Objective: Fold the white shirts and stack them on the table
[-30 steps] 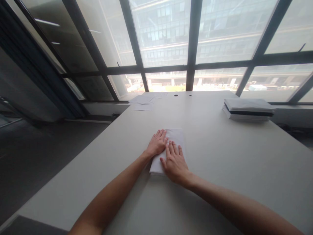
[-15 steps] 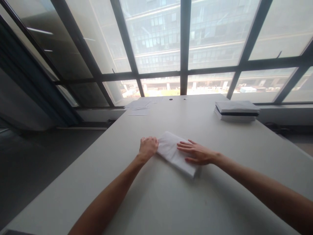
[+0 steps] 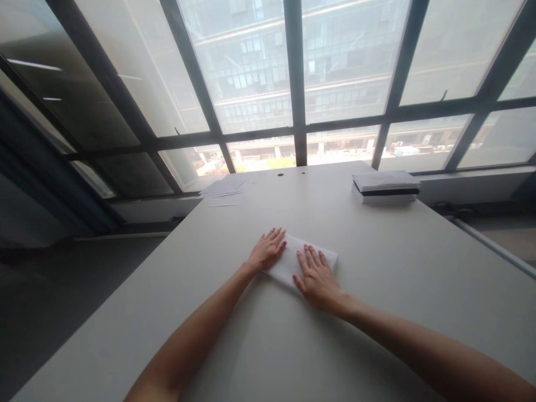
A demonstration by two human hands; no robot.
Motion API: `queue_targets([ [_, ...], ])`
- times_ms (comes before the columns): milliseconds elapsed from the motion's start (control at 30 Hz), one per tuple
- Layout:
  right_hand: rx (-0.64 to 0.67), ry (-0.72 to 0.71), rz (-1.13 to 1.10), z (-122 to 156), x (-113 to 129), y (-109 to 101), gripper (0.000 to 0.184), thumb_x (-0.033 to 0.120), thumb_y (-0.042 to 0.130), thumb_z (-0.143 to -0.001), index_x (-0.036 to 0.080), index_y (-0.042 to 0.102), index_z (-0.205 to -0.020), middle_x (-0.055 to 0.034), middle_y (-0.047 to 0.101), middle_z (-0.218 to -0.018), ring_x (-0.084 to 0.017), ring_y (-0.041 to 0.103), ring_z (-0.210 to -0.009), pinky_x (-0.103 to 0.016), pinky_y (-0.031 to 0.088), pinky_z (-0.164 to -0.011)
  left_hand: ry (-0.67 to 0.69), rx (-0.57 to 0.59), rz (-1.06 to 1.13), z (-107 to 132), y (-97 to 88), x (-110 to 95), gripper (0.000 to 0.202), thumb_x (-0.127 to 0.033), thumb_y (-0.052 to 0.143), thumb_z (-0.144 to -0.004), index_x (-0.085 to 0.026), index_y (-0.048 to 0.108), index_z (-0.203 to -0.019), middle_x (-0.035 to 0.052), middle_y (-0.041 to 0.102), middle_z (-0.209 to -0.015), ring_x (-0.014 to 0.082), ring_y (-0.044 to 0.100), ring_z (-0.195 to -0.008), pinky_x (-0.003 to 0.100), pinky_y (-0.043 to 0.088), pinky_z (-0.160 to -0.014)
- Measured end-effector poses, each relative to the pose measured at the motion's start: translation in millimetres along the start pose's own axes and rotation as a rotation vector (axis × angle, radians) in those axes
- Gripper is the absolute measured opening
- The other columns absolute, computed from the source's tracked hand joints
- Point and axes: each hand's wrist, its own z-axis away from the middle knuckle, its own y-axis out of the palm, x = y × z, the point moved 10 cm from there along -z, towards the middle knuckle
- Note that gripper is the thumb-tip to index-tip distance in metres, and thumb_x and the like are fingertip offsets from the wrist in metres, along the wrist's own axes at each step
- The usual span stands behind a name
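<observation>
A folded white cloth lies flat and slightly askew on the white table, in the middle of the head view. My left hand rests open on its left end, fingers stretched out. My right hand lies open on the right part, palm down with the fingers somewhat spread. Parts of the cloth are hidden under both hands.
A stack of folded white pieces with a dark band between them stands at the back right of the table. Loose white sheets lie at the back left. Windows rise behind the table; a dark curtain hangs at left.
My left hand has gone from closed at the cloth's left end to flat on top of it. My right hand has shifted and turned on the cloth. The view has swung slightly right.
</observation>
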Motion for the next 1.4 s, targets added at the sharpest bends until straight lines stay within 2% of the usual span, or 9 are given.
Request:
queue_targets([
  [167, 0.006, 0.030, -0.252, 30.3, -13.3, -30.7, 0.061, 0.037, 0.049, -0.094, 0.016, 0.045, -0.151, -0.0135, 0.025, -0.165, -0.027, 0.016, -0.154, -0.048, 0.017, -0.123, -0.244, -0.167, 0.176, 0.4, -35.7, 34.5, 0.049, -0.036, 0.051, -0.091, -0.014, 0.059, -0.134, 0.0155, 0.047, -0.153, 0.0252, 0.039, -0.145, 0.036, 0.022, -0.122],
  [300, -0.093, 0.324, -0.752, 62.1, -50.8, -59.6, 0.058, 0.035, 0.047, -0.089, 0.023, 0.048, -0.146, -0.0126, 0.045, -0.154, -0.025, 0.045, -0.141, -0.046, 0.042, -0.111, -0.361, -0.151, 0.182, 26.7, -63.8, 52.9, 0.053, -0.043, 0.061, -0.082, -0.011, 0.064, -0.125, 0.0198, 0.062, -0.135, 0.0331, 0.058, -0.124, 0.041, 0.042, -0.108],
  [500, 0.288, 0.707, -1.516, 97.2, -49.2, -27.2, 0.027, 0.033, 0.053, -0.086, 0.019, 0.064, -0.106, -0.0161, 0.064, -0.127, -0.025, 0.066, -0.112, -0.041, 0.055, -0.088, -0.601, 0.166, 0.245, 63.1, -63.8, 64.9, 0.058, -0.057, 0.080, -0.063, -0.017, 0.071, -0.104, 0.0075, 0.073, -0.096, 0.0259, 0.067, -0.088, 0.028, 0.050, -0.066],
  [667, 0.238, 0.929, -1.667, 85.0, -47.2, 1.6, 0.011, 0.023, 0.064, -0.083, 0.016, 0.061, -0.091, -0.0046, 0.065, -0.084, -0.011, 0.063, -0.069, -0.022, 0.050, -0.067, -0.567, 0.434, 0.498, 61.9, -43.3, 34.8, 0.052, -0.057, 0.084, -0.063, -0.012, 0.074, -0.087, 0.0064, 0.072, -0.085, 0.0211, 0.063, -0.078, 0.025, 0.046, -0.065],
  [767, 0.209, 0.909, -1.615, 71.6, -46.2, 7.0, 0.008, 0.022, 0.064, -0.085, 0.016, 0.061, -0.089, -0.0019, 0.063, -0.077, -0.010, 0.058, -0.063, -0.020, 0.045, -0.059, -0.638, 0.378, 0.735, 66.4, -44.9, 31.4, 0.049, -0.048, 0.087, -0.065, -0.012, 0.074, -0.097, 0.0057, 0.072, -0.088, 0.0201, 0.064, -0.078, 0.028, 0.050, -0.069],
  [933, 0.156, 0.884, -1.672, 59.7, -57.4, -1.9, 0.020, 0.019, 0.060, -0.083, 0.018, 0.061, -0.103, -0.0063, 0.069, -0.100, -0.016, 0.065, -0.082, -0.031, 0.053, -0.071, -0.736, 0.196, 1.072, 71.0, -41.2, 22.1, 0.033, -0.027, 0.086, -0.070, -0.010, 0.075, -0.097, 0.0071, 0.073, -0.090, 0.0193, 0.065, -0.079, 0.028, 0.055, -0.078],
  [1167, -0.065, 0.718, -1.663, 54.3, -154.7, -78.8, 0.024, 0.026, 0.065, -0.080, 0.018, 0.065, -0.102, -0.0044, 0.067, -0.096, -0.013, 0.059, -0.078, -0.025, 0.049, -0.065, -0.649, 0.261, 1.166, 30.7, 11.2, -51.3, 0.037, -0.034, 0.084, -0.076, -0.011, 0.075, -0.103, 0.0063, 0.073, -0.095, 0.0167, 0.066, -0.081, 0.026, 0.057, -0.080],
  [1267, -0.148, 0.692, -1.550, 48.3, -221.0, -136.4, 0.021, 0.025, 0.067, -0.080, 0.018, 0.067, -0.099, -0.0050, 0.068, -0.095, -0.014, 0.059, -0.077, -0.024, 0.048, -0.063, -0.577, 0.287, 1.156, -20.7, 32.6, -96.5, 0.044, -0.032, 0.084, -0.076, -0.014, 0.071, -0.114, 0.0077, 0.073, -0.105, 0.0174, 0.067, -0.084, 0.026, 0.058, -0.078],
  [1400, -0.207, 0.651, -1.341, 12.4, -315.1, -221.9, 0.018, 0.019, 0.071, -0.077, 0.017, 0.069, -0.095, -0.0074, 0.071, -0.097, -0.015, 0.061, -0.078, -0.024, 0.050, -0.066, -0.426, 0.302, 1.153, -128.5, 52.4, -158.2, 0.047, -0.020, 0.082, -0.073, -0.017, 0.068, -0.118, 0.0098, 0.071, -0.114, 0.0189, 0.069, -0.088, 0.026, 0.059, -0.077],
])
